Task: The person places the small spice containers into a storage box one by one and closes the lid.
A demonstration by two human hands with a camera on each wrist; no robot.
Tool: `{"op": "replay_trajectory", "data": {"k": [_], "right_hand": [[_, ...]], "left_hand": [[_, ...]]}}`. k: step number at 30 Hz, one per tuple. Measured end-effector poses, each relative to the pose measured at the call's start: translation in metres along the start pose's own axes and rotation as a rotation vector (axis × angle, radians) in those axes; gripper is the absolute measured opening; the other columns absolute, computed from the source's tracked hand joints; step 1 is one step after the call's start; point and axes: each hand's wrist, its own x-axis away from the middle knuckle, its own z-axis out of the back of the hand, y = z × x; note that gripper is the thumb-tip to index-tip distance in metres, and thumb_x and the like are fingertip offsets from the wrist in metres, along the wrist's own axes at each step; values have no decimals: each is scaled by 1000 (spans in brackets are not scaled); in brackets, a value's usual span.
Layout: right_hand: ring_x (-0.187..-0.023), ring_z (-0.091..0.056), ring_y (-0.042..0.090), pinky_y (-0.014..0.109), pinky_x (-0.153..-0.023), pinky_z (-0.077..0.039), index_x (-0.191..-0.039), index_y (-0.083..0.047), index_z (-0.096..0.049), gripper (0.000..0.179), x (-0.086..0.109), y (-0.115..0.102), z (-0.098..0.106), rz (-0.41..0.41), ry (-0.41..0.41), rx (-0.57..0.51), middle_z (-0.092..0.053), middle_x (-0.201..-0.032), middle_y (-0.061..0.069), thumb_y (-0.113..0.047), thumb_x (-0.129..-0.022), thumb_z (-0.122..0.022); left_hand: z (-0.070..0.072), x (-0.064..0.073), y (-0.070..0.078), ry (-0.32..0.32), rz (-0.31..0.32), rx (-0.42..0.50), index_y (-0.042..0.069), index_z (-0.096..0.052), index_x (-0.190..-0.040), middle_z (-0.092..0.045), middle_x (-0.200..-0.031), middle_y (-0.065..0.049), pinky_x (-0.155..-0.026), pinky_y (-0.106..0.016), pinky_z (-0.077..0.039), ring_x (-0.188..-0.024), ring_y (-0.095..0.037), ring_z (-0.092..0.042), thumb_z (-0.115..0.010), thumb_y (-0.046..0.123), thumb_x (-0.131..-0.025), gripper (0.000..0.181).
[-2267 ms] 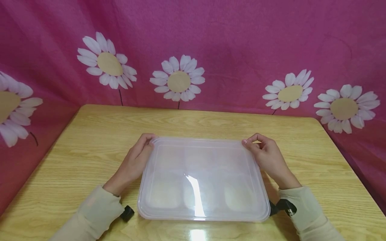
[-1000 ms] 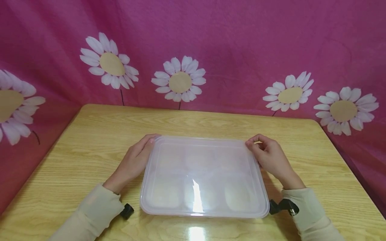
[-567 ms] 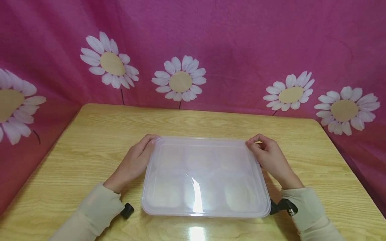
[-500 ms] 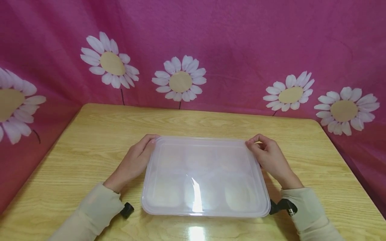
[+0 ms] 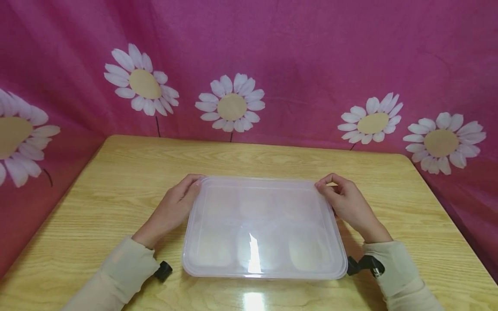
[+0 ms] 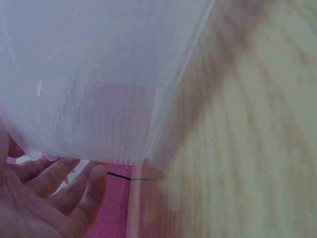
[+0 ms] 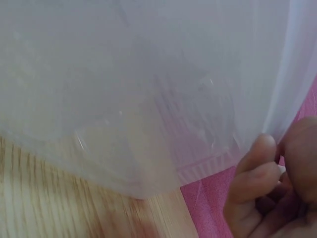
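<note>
A translucent white plastic food container (image 5: 264, 207), rectangular and with its lid on, lies in front of me in the head view. Several rounded compartments show faintly through the lid. My left hand (image 5: 171, 211) holds its far left corner, thumb along the rim. In the left wrist view that hand's other fingers (image 6: 81, 186) extend beside the container's wall (image 6: 119, 119). At the far right corner my right hand (image 5: 348, 205) pinches the rim between thumb and bent index finger. Its remaining fingers (image 7: 255, 181) are curled in the right wrist view. Whether the container's base touches the table cannot be told.
The wood-grain table (image 5: 256, 155) extends around the container. A pink cloth (image 5: 295, 65) printed with white daisies hangs behind it and at the sides. Black straps (image 5: 365, 264) show at both wrists.
Compared with 2.3 seconds ago, the container's near edge is slightly higher in the head view, and both hands are slightly farther right. Over the last half second hardly anything differs.
</note>
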Motion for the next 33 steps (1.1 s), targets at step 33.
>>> {"op": "replay_trajectory", "data": {"k": [33], "right_hand": [[-58, -52, 20, 35, -48, -50, -123, -7, -56, 61, -5, 17, 2, -25, -4, -116, -50, -72, 4, -61, -108, -30]], "left_hand": [[5, 2, -12, -45, 58, 62, 18, -47, -149, -56, -151, -9, -118, -56, -45, -137, -32, -58, -22, 56, -111, 59]]}}
